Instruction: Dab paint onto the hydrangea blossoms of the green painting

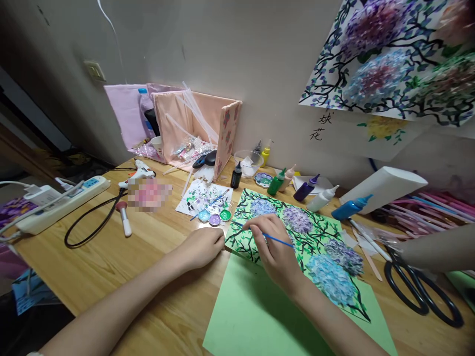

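Note:
My right hand (272, 244) is closed around a thin paintbrush (277, 240) with a blue handle. The brush tip points left, over the upper left part of a painting (319, 230) of black branches, green leaves and puffy blue and purple flowers. Whether the tip touches the paper I cannot tell. My left hand (204, 245) rests on the table, fingers curled in, against the painting's left corner; nothing shows in it. Under the painting lies a light green sheet (245, 306). Just beyond my left hand, a palette (214, 219) holds blue, purple and green paint.
Paint bottles (276, 183) line the back. A paint-spotted paper (193, 198) lies behind the palette. Left are a power strip (63, 202), a glue gun (143, 169) and a brush (124, 220). Black-handled scissors (408, 287) lie right, near another person's arm (441, 249). A pink fabric box (195, 118) stands behind.

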`<state>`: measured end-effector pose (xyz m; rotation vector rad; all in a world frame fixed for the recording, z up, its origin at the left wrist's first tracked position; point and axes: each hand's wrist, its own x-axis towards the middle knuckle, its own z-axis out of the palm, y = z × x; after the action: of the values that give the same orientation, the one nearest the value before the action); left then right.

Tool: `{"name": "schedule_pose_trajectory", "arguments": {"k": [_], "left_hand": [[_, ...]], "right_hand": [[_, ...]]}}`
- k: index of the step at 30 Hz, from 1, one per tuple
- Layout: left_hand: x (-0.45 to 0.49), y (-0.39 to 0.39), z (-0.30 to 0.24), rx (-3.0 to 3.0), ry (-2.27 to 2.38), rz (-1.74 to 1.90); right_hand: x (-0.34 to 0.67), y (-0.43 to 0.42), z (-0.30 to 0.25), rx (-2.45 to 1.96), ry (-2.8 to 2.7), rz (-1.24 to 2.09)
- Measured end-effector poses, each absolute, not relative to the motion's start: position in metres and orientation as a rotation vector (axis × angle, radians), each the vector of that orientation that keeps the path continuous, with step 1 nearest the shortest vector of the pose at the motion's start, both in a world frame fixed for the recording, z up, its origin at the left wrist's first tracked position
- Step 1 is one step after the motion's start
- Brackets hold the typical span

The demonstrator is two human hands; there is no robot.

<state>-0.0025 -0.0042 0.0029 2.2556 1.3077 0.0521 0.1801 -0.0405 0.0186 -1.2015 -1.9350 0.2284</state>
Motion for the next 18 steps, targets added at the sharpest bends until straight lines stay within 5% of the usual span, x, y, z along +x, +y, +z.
{"name": "schedule_pose_trajectory", "arguments": {"k": [18], "left_hand": [[-0.004, -0.003, 0.002, 2.259, 1.299, 0.072]], "right_hand": [[0.153, -0.003, 0.016, -1.318, -2.002, 0.375]]}}
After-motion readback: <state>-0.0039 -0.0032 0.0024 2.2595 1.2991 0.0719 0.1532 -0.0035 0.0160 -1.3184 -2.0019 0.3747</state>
